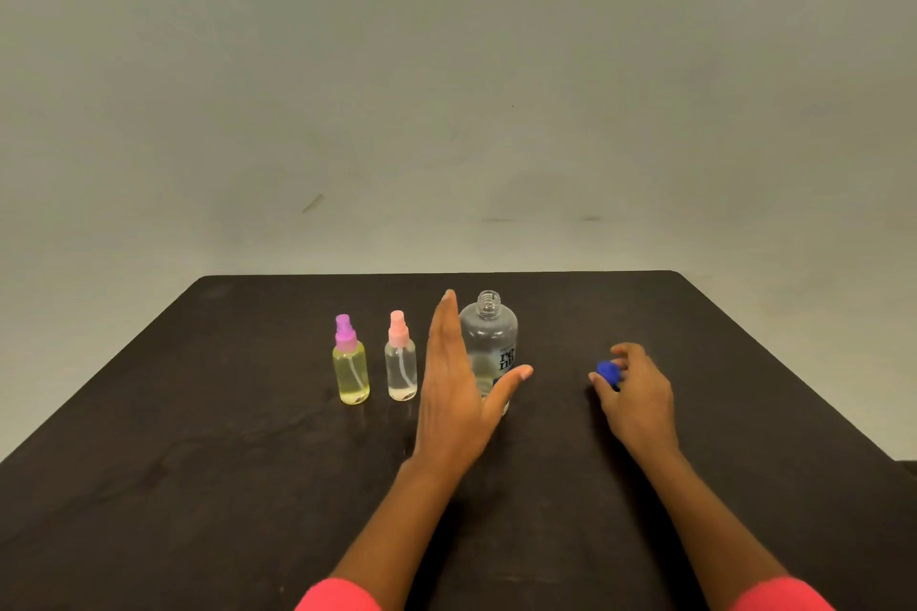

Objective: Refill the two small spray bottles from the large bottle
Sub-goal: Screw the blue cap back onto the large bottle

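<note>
On the dark table (248,461) stand two small spray bottles: one with yellow liquid and a purple spray top (351,362), and a clear one with a pink spray top (401,360) to its right. The large clear bottle (490,337) stands uncapped right of them, its threaded neck bare. My left hand (459,387) is held flat with straight fingers just left of the large bottle, thumb spread across its lower front. My right hand (637,399) pinches the blue cap (609,372) low over the table, to the right of the large bottle.
A plain grey-green wall (446,89) rises behind the table's far edge. Bare table surface lies to the left of the spray bottles and on the far right. Pink sleeves (337,598) show at the bottom edge.
</note>
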The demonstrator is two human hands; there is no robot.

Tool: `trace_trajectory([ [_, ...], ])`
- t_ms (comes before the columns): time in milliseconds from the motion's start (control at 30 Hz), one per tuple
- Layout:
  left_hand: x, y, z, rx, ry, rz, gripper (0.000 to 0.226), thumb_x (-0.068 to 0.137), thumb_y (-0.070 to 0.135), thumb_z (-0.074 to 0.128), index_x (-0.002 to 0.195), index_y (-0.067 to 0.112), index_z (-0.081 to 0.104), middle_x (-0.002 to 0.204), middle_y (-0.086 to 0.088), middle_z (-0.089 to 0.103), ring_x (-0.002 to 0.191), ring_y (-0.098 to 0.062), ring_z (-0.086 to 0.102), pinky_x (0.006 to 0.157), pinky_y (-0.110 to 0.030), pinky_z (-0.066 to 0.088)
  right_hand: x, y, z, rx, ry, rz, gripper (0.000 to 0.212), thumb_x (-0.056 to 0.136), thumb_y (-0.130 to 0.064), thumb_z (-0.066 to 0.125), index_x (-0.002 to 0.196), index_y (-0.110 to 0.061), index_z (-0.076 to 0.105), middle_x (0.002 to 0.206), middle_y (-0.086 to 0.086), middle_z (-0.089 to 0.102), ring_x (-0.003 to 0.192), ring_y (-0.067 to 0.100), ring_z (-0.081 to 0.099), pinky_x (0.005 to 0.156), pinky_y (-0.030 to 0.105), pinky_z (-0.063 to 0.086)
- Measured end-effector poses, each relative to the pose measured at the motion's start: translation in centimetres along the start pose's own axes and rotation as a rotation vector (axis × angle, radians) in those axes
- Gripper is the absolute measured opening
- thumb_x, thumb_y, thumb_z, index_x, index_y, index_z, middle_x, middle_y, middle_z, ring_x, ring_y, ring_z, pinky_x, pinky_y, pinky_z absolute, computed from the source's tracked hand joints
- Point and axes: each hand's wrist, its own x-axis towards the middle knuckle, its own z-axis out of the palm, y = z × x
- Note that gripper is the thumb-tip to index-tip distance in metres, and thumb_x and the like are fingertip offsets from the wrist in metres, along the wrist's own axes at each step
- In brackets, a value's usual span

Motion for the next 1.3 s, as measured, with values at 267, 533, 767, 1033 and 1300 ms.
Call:
trace_trajectory([
  [267,1.3,-1.0,1.7,-0.140,-0.066,-0.259,0.091,0.078,0.038,0.076,0.148,0.032,0.018,0.149,0.007,0.036,0.136,-0.009,0.036,0.109,-0.024,0.031,-0.3,0.0,-0.5,0.180,0.069,0.021,0.040,0.079,-0.006,0.070,0.110,-0.014,0.046,0.098,0.003,0.054,0.085,0.018,0.054,0.072,0.027,0.039],
  [533,0.3,-0.6,1.7,-0.108,-0.055,-0.236,0.083,0.080,0.035,0.074,0.144,0.031,0.020,0.143,0.006,0.041,0.129,-0.009,0.043,0.106,-0.026,0.038,-0.5,-0.6,-0.4,0.372,0.031,0.056,0.025,0.080,-0.026,0.072,0.099,-0.013,0.062,0.084,0.000,0.066,0.072,0.011,0.065,0.068,0.022,0.049],
  [767,-0.1,-0.8,1.6,-0.099,-0.085,-0.234,0.085,0.081,0.041,0.072,0.144,0.034,0.016,0.146,0.006,0.037,0.132,-0.010,0.041,0.108,-0.039,0.041,-1.4,-4.0,0.1,0.736,-0.053,0.139,0.020,0.080,-0.014,0.072,0.098,-0.017,0.064,0.092,0.005,0.069,0.073,0.013,0.069,0.070,0.022,0.053],
  [1033,-0.2,-0.5,1.5,-0.106,-0.090,-0.207,0.084,0.081,0.047,0.069,0.145,0.035,0.014,0.146,0.007,0.038,0.131,-0.009,0.043,0.107,-0.039,0.042,-1.3,-13.4,-2.7,0.736,-0.213,-0.194,0.025,0.076,-0.016,0.076,0.098,-0.023,0.068,0.092,-0.007,0.069,0.083,0.004,0.066,0.071,0.015,0.052],
  [1300,-0.2,-1.0,1.6,-0.145,-0.098,-0.227,0.080,0.080,0.041,0.067,0.144,0.033,0.019,0.138,0.007,0.045,0.123,-0.010,0.051,0.099,-0.042,0.048,-1.8,-14.2,-2.0,0.485,-0.304,-0.320,0.030,0.085,-0.018,0.067,0.111,-0.032,0.064,0.103,-0.019,0.060,0.096,-0.004,0.057,0.079,0.002,0.041],
])
